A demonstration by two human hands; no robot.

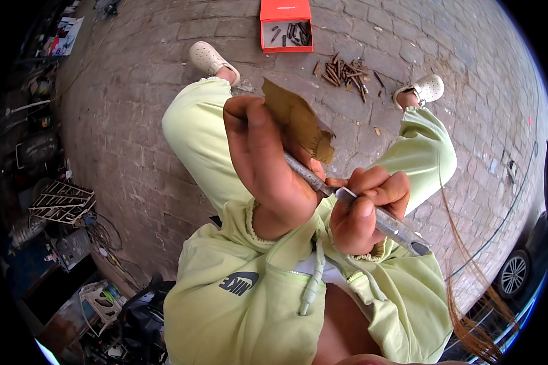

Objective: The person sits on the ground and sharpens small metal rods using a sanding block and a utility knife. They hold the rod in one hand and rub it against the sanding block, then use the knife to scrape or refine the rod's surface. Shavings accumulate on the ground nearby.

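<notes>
Head view: grey rod point(309, 174) and brown sheet point(293, 114) gripped in curled left hand point(265, 161); silver tube point(399, 230) pinched in right hand point(359, 222), beside rod's tip. Beyond hands, between shoes point(207, 59), rusty pieces point(346, 74) heaped near open red box point(286, 10).

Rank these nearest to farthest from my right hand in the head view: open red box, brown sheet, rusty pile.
From your right hand:
1. Brown sheet, in the left hand.
2. Rusty pile, ahead on the paving.
3. Open red box, beyond the pile, to its left.
</notes>
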